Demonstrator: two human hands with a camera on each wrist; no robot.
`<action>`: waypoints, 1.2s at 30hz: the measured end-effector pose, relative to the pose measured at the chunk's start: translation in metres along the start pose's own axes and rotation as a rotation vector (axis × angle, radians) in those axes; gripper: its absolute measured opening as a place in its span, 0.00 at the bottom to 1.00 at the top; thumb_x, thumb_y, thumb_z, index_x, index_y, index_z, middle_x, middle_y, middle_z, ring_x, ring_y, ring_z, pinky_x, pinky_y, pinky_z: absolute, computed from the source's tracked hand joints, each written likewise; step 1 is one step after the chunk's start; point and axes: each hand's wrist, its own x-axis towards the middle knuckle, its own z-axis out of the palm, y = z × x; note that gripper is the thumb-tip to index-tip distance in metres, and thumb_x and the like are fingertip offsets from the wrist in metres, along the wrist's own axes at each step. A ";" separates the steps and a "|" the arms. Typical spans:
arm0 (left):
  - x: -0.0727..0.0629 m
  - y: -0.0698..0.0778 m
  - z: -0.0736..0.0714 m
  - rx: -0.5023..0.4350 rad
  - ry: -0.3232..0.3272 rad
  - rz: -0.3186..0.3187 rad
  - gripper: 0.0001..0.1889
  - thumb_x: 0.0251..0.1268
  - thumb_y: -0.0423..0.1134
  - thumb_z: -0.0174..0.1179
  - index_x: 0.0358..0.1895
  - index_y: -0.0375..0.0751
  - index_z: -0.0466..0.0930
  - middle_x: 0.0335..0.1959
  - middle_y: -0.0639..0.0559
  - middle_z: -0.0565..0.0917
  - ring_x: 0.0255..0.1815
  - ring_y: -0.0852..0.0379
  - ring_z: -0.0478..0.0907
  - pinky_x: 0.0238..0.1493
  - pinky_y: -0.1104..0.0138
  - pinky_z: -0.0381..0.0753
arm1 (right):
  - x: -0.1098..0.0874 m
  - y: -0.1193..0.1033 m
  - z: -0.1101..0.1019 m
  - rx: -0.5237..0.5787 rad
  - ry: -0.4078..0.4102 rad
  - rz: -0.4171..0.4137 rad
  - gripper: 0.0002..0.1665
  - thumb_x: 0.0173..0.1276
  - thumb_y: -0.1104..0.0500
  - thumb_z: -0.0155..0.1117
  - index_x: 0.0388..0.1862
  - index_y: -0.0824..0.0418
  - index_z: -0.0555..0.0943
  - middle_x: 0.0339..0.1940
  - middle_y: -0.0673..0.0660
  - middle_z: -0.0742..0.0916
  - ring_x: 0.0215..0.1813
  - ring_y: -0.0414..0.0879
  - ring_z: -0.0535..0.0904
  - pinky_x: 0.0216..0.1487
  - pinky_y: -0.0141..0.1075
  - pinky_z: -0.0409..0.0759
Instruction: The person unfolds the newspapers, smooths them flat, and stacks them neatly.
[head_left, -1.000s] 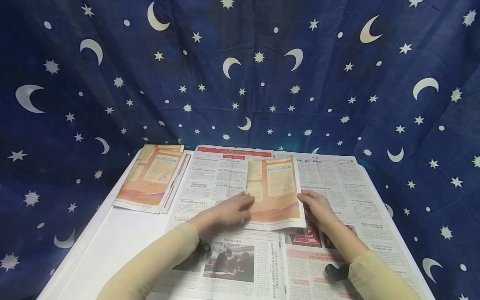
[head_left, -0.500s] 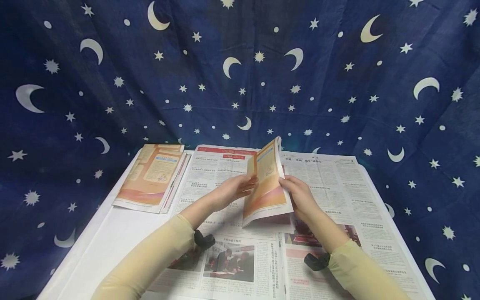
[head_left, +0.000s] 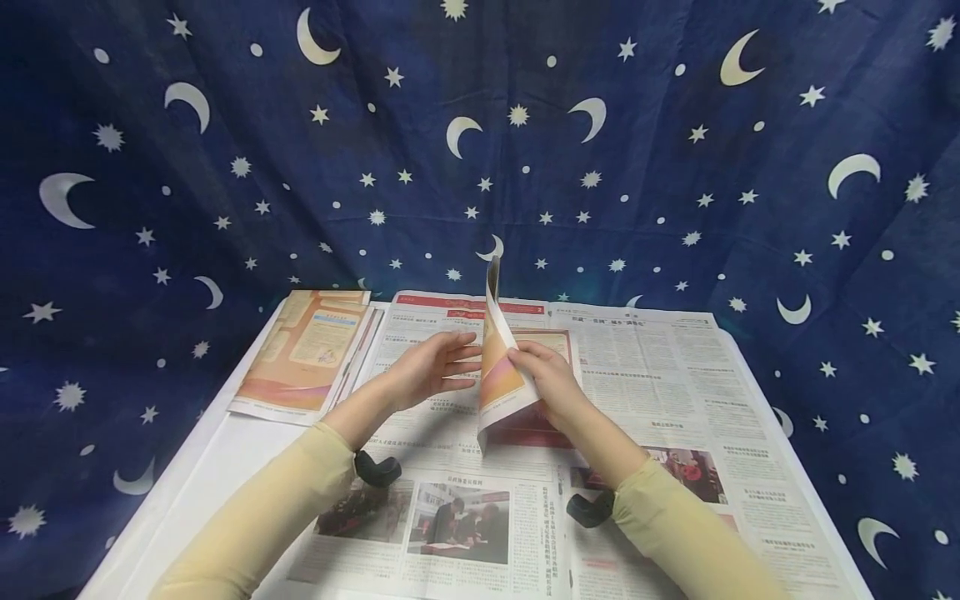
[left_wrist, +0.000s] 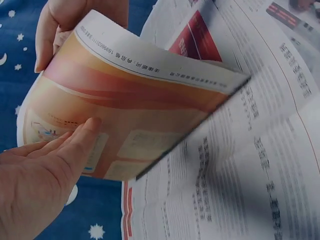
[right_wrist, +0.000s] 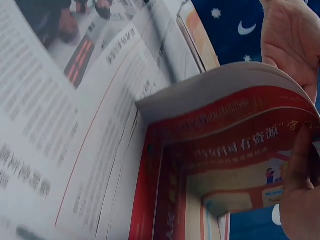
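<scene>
A folded newspaper sheet (head_left: pixel 497 371), orange outside, has one leaf raised nearly upright over the spread newspaper. My right hand (head_left: pixel 553 383) pinches the raised leaf at its edge, thumb on the near side. To its left is my left hand (head_left: pixel 433 368), palm toward the leaf with its fingers extended; in the left wrist view its fingertips (left_wrist: pixel 91 125) overlap the orange side, though contact is hard to judge. The red inner page (right_wrist: pixel 225 117) shows in the right wrist view, where the right hand's finger (right_wrist: pixel 300 160) lies against it. Part of the lower leaf is hidden.
Open newspaper pages (head_left: pixel 645 358) cover much of the white table (head_left: pixel 202 492). A stack of folded orange papers (head_left: pixel 296 354) lies at the table's far left. Behind hangs a dark blue curtain (head_left: pixel 420 75) with moons and stars.
The sheet lay flat with a hand at each side; its right edge has been lifted and swung leftward, exposing a red page. The left hand has moved left, away from the sheet.
</scene>
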 end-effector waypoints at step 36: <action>-0.025 -0.006 -0.062 0.133 0.199 -0.070 0.28 0.84 0.47 0.42 0.74 0.30 0.60 0.62 0.33 0.78 0.54 0.46 0.85 0.52 0.54 0.86 | 0.008 0.039 0.023 -0.106 -0.218 -0.042 0.26 0.77 0.54 0.61 0.67 0.66 0.77 0.66 0.65 0.81 0.65 0.61 0.79 0.66 0.55 0.75</action>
